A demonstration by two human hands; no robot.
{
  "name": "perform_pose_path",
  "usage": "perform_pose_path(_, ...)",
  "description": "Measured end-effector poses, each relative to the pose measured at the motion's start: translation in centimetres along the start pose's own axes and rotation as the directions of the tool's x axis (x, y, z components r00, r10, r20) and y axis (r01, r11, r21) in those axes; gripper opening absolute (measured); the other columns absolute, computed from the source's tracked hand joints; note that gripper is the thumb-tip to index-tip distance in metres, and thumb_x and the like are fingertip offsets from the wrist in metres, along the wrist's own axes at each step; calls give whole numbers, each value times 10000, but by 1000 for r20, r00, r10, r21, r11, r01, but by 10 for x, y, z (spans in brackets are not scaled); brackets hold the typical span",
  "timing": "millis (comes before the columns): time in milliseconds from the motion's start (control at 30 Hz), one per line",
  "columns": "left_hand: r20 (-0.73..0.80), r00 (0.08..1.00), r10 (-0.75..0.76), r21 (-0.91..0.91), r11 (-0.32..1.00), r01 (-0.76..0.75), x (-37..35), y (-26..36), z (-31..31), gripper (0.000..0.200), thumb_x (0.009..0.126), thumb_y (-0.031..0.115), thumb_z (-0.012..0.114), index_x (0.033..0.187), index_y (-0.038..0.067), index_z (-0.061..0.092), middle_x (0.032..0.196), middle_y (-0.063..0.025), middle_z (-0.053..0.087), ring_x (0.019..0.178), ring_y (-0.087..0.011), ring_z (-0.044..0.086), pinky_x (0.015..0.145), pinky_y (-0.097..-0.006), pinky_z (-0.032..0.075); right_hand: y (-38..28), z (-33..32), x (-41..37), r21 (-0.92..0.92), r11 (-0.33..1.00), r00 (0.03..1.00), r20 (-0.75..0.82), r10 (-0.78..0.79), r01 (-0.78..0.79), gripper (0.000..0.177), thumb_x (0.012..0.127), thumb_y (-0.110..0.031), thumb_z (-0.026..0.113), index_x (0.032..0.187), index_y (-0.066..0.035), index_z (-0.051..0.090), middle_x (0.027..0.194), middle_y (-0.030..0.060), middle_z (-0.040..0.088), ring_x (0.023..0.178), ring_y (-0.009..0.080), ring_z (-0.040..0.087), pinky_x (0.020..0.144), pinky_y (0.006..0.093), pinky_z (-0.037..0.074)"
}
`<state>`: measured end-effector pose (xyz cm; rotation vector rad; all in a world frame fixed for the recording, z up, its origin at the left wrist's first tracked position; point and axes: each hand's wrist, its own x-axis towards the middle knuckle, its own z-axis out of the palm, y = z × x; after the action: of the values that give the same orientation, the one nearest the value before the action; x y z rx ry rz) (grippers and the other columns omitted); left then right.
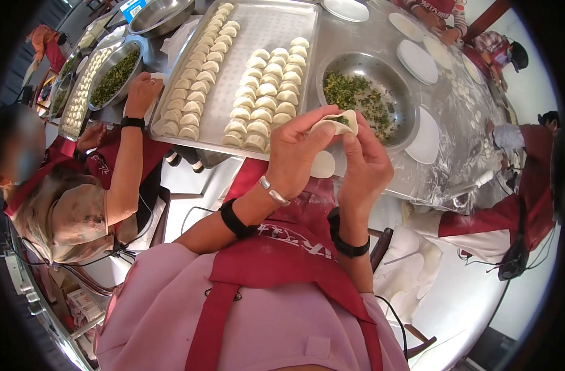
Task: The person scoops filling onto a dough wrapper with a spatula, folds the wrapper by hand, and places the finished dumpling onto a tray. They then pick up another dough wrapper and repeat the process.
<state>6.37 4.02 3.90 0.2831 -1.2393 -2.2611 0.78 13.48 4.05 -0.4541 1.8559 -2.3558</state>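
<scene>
Closest to us is our red apron [282, 260] over a pink top, and just above it our two forearms rise to the grip. Our left hand [298, 154] and right hand [366, 167] meet on one half-folded dumpling [338, 122], held up in the air between them. The fingers of both hands are pinched narrow on its doughy edge, and a little green filling shows in the open seam. A silver bracelet [273, 190] sits on the left wrist below the grip, and a black band [347, 247] circles the right wrist. Just under the grip a round flat wrapper [322, 164] lies at the table's edge. Beyond the grip, close behind the dumpling, stands a metal bowl [362, 65] with chopped green filling. To the left of the grip and farther out lies a long metal tray [264, 25] carrying rows of finished dumplings [264, 93]. Well to the left of the grip, a co-worker's hand [143, 93] rests at that tray's edge. Beyond the bowl, to the right, lie white plates [417, 60].
</scene>
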Motion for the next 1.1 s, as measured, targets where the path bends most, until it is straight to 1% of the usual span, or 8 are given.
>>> perform_pose_path(67, 2, 1000, -29, 2, 1000, 29, -2, -2, -3, 371, 981, 97, 580, 1309, -70, 535, 1230, -159, 627, 1095, -191, 629, 977, -337, 535, 0, 3, -2, -43, 998, 999, -16, -38, 37, 253, 885, -5, 673, 1128, 64, 678, 1248, 168, 644, 1101, 199, 623, 912, 315, 514)
perform_pose_path(167, -30, 999, -27, -80, 996, 24, -3, -8, 1, 329, 951, 68, 611, 1266, -26, 604, 1138, -101, 679, 985, -126, 653, 870, -242, 546, 7, 4, -2, -79, 990, 992, -35, -118, 115, 221, 880, -2, 678, 1095, 50, 693, 1219, 157, 662, 1081, 199, 634, 895, 311, 517)
perform_pose_path(300, -28, 999, -28, -71, 997, 26, -4, -8, 3, 323, 948, 64, 616, 1259, -26, 610, 1144, -95, 680, 989, -122, 652, 858, -234, 541, 14, 1, 1, -224, 938, 960, -33, -278, 264, 166, 865, 0, 691, 1027, 28, 710, 1184, 172, 675, 1062, 221, 650, 892, 321, 520)
perform_pose_path(600, 21, 999, -35, 34, 999, 34, -8, -8, -4, 308, 943, 58, 619, 1240, -27, 623, 1130, -78, 684, 995, -117, 651, 843, -233, 539, 9, -22, 11, -336, 838, 900, 224, -373, 431, 205, 851, -5, 703, 1054, 23, 700, 1203, 197, 663, 1178, 270, 604, 964, 348, 486)
perform_pose_path(700, 52, 998, -44, 66, 997, 41, -10, -6, -8, 317, 953, 68, 609, 1253, -36, 605, 1136, -90, 678, 1011, -130, 648, 875, -258, 541, -10, -14, 5, -177, 982, 988, 149, -40, 66, 232, 852, -14, 712, 1076, 41, 688, 1270, 190, 629, 1227, 269, 569, 1002, 366, 464)
perform_pose_path(800, 88, 995, -49, 121, 992, 38, -10, -8, -11, 341, 975, 94, 589, 1283, -53, 568, 1154, -117, 666, 1046, -162, 646, 952, -308, 548, -6, -14, 5, 26, 998, 984, 172, 44, -50, 224, 852, -16, 718, 1061, 58, 682, 1319, 180, 598, 1254, 266, 547, 1023, 379, 450)
perform_pose_path(967, 64, 996, -59, 62, 997, 55, -14, -5, -9, 334, 967, 89, 599, 1270, -52, 579, 1109, -101, 677, 1018, -152, 652, 956, -307, 546, 5, -14, 3, -144, 967, 968, 168, -185, 210, 184, 825, -2, 729, 1006, 12, 698, 1216, 181, 657, 1218, 291, 580, 1013, 384, 460)
perform_pose_path(1100, 52, 995, -91, 170, 982, 81, -15, 2, -8, 314, 957, 75, 607, 1248, -44, 605, 1080, -89, 686, 989, -124, 650, 893, -264, 549, 3, -14, 5, -240, 886, 911, 215, -351, 397, 140, 810, 12, 730, 944, -19, 702, 1130, 171, 694, 1194, 329, 597, 998, 396, 472)
